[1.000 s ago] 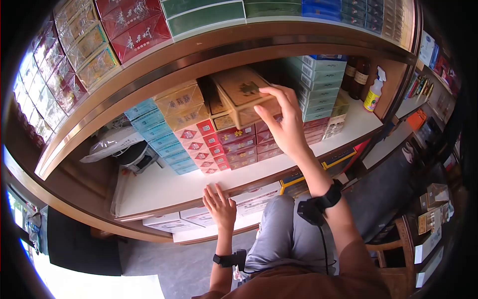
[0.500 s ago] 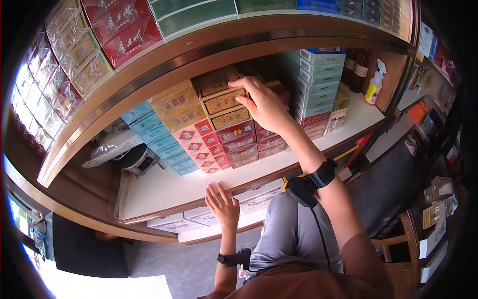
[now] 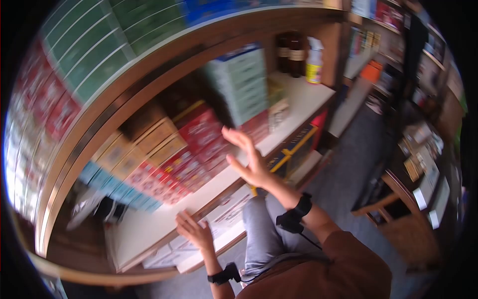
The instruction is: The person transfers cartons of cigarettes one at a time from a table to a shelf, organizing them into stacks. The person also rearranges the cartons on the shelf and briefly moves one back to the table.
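Note:
My right hand (image 3: 250,162) is in the air in front of the shelf with thumb and fingers apart and nothing in it. Nearest behind it are red cartons (image 3: 201,132), blurred by motion. Gold cartons (image 3: 160,142) are stacked to their left, above red-and-white cartons (image 3: 154,174). My left hand (image 3: 194,230) lies with its fingers spread at the front edge of the white shelf (image 3: 134,231), holding nothing. Light blue cartons (image 3: 122,192) stand at the left of the row. Pale green cartons (image 3: 244,87) rise in a tall stack at the right.
Brown bottles (image 3: 296,55) and a spray bottle (image 3: 314,61) stand at the shelf's right end. A curved wooden ledge (image 3: 149,82) overhangs the cartons, with green boxes (image 3: 89,50) above it. At right is a wooden chair (image 3: 413,219). White boxes (image 3: 226,214) sit below the shelf.
My right hand has left the gold carton at the top of the stack and drawn back, down toward me. The view has swung right. My left hand stays at the shelf edge.

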Demonstrator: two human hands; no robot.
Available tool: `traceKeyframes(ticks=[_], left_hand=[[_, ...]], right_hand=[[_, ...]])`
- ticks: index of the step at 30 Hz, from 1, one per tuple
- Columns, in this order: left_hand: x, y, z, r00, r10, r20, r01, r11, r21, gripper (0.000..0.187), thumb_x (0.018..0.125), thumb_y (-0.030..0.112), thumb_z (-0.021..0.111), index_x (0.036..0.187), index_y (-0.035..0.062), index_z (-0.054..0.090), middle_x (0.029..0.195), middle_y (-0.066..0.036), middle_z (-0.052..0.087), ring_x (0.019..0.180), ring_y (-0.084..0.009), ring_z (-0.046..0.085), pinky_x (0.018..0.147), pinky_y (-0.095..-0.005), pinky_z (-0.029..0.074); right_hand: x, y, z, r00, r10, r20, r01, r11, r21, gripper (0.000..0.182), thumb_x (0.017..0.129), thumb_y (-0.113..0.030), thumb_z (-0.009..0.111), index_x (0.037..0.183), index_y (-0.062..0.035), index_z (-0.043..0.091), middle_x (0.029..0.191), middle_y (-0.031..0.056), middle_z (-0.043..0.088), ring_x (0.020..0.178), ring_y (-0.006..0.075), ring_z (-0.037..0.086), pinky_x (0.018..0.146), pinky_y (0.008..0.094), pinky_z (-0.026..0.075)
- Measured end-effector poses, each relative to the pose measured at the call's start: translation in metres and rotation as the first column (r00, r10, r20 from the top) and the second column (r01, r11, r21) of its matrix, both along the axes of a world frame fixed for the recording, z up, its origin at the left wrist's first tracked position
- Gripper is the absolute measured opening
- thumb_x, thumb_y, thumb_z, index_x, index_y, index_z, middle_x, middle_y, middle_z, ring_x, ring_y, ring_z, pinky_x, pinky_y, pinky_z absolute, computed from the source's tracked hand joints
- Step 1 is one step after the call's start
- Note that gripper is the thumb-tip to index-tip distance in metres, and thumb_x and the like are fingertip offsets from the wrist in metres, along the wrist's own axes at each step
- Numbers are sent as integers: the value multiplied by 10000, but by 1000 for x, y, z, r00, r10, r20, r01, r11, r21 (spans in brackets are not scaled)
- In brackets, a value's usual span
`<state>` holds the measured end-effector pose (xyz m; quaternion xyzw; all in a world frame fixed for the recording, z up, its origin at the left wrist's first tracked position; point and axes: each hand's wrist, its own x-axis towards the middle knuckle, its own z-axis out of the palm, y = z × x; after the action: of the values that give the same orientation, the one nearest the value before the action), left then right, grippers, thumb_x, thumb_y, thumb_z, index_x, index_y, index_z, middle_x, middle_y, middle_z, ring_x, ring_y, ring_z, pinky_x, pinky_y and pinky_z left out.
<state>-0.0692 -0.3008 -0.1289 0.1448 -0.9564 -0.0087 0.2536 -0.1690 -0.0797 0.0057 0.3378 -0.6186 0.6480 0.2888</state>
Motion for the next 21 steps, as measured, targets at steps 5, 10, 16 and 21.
traceKeyframes(ticks=[5, 10, 16, 21], left_hand=[[-9, -10, -25, 989, -12, -149, -22, 975, -223, 605, 747, 223, 529, 1277, 31, 307, 1279, -175, 336, 1185, -316, 313, 989, -395, 262], [-6, 14, 3, 930, -111, -351, -65, 888, -454, 536, 807, 489, 432, 1030, 5, 490, 1026, -183, 494, 931, -339, 485, 762, -479, 401], [-17, 7, -15, 890, -141, -434, -102, 865, -491, 501, 806, 477, 452, 996, 15, 494, 981, -187, 494, 911, -337, 480, 720, -466, 417], [-6, 21, 2, 949, -95, -299, -91, 829, -551, 514, 823, 439, 442, 1071, -11, 464, 1039, -191, 478, 942, -344, 470, 761, -470, 406]], right_hand=[[70, 152, -141, 729, -536, 426, 531, 835, 142, 358, 786, -47, 531, 1124, -39, 413, 1083, 110, 531, 1013, 217, 521, 817, 312, 420], [196, 311, -203, -79, -917, 392, 929, 74, 362, 368, 658, -1, 546, 1015, -15, 458, 925, 134, 526, 878, 285, 514, 751, 340, 421], [248, 431, -152, -583, -806, 99, 784, -527, 327, 569, 624, -104, 646, 1107, -2, 365, 1051, 209, 392, 991, 374, 394, 854, 427, 332], [207, 492, -112, -814, -519, 261, 570, -624, 535, 843, 541, -296, 752, 1221, -111, 289, 1263, 227, 202, 1133, 394, 276, 922, 441, 295]])
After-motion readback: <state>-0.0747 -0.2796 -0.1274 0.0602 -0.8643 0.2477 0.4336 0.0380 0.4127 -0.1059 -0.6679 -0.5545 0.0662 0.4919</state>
